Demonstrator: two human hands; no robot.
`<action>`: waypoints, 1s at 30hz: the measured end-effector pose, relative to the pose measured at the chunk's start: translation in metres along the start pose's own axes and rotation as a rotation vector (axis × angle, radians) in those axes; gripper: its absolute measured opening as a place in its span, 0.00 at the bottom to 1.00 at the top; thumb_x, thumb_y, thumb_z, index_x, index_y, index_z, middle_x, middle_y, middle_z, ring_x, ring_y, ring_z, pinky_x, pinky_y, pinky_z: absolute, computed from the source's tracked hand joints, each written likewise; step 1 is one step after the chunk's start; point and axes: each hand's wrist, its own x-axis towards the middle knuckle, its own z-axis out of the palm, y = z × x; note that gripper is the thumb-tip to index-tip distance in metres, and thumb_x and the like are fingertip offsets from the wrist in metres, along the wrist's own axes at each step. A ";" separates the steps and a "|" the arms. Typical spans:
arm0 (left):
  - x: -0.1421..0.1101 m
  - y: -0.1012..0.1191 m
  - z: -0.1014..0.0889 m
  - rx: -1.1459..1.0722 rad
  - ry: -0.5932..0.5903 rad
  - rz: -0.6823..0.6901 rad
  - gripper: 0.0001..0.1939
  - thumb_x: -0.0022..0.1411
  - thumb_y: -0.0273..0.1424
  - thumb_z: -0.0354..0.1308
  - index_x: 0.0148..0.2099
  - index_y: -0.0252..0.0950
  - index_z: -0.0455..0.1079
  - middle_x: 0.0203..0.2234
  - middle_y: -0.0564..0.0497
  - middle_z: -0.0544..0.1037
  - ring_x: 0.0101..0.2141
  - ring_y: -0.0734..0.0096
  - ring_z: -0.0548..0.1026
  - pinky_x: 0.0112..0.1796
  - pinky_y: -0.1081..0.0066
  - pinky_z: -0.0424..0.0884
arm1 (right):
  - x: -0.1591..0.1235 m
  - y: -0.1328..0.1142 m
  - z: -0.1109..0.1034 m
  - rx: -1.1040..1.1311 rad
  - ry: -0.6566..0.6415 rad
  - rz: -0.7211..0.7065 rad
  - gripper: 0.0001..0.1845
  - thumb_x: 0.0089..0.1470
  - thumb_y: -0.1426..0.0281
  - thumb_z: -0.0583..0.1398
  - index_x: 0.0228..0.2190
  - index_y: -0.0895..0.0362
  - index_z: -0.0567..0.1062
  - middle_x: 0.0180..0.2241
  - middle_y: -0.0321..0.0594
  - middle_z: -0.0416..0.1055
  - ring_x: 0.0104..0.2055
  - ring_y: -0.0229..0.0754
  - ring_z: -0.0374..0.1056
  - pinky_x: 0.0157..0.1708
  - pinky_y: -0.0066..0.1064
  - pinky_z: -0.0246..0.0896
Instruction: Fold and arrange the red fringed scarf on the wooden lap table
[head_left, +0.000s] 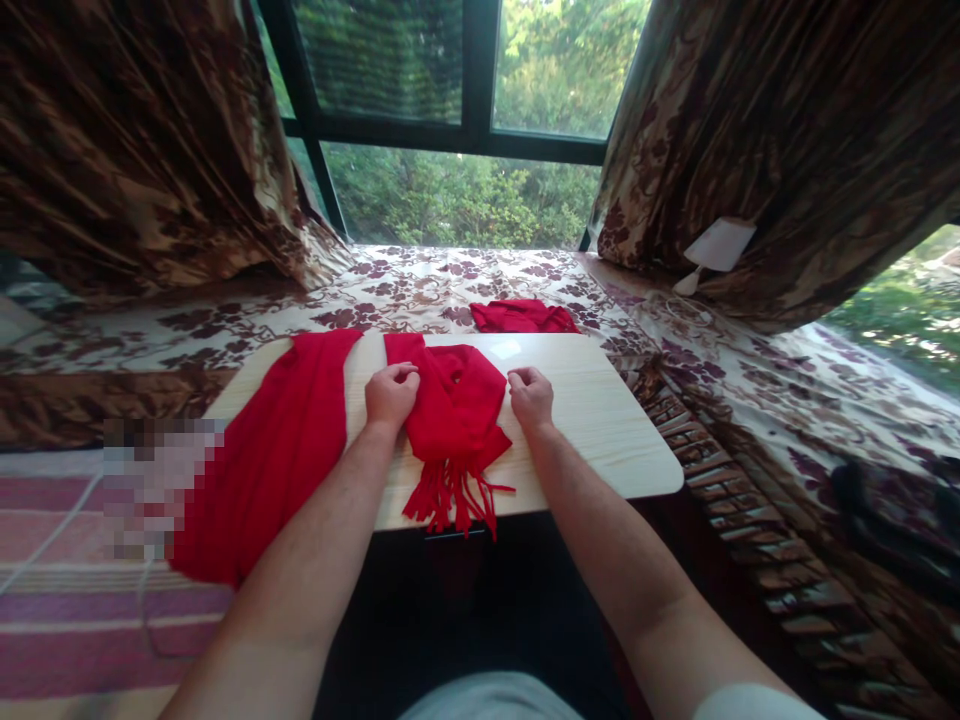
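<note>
A red scarf (459, 405) with a fringe (454, 495) lies loosely folded on the pale wooden table, its tassels hanging toward the near edge. My left hand (391, 395) is closed at the scarf's left side, with thumb and fingertips pinched on its edge. Across from it, my right hand (531, 397) has its fingers curled together right beside the scarf's right edge; whether cloth is between those fingertips is too small to tell. Left of my left forearm, another long red cloth (292, 430) drapes over the table and off its near left side.
The small table (600, 430) has rounded corners and a white label (505, 348). Behind it, a red folded cloth (523, 316) rests on the floral-covered window seat (420, 280). A white lamp (720, 245) stands at right. Striped bedding (67, 600) spreads at left; dark straps (885, 530) lie far right.
</note>
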 end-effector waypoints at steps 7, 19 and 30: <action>-0.001 0.004 0.000 0.007 -0.010 0.005 0.11 0.55 0.29 0.58 0.37 0.38 0.81 0.41 0.47 0.84 0.45 0.61 0.80 0.53 0.66 0.72 | 0.001 0.002 0.001 0.009 -0.003 -0.021 0.12 0.48 0.61 0.58 0.27 0.55 0.77 0.26 0.38 0.76 0.30 0.43 0.71 0.34 0.32 0.62; -0.002 0.007 -0.001 0.037 -0.025 -0.001 0.10 0.56 0.29 0.59 0.38 0.37 0.81 0.42 0.47 0.84 0.45 0.62 0.80 0.52 0.67 0.72 | 0.001 0.001 0.001 -0.003 -0.004 -0.023 0.11 0.47 0.62 0.57 0.26 0.55 0.77 0.26 0.38 0.76 0.30 0.44 0.71 0.34 0.33 0.63; -0.005 0.014 -0.003 0.059 -0.029 0.112 0.10 0.55 0.29 0.60 0.38 0.38 0.81 0.43 0.46 0.83 0.48 0.59 0.78 0.55 0.62 0.69 | 0.002 0.005 0.001 -0.017 0.001 -0.020 0.12 0.48 0.60 0.57 0.27 0.54 0.76 0.26 0.37 0.75 0.30 0.43 0.70 0.33 0.32 0.63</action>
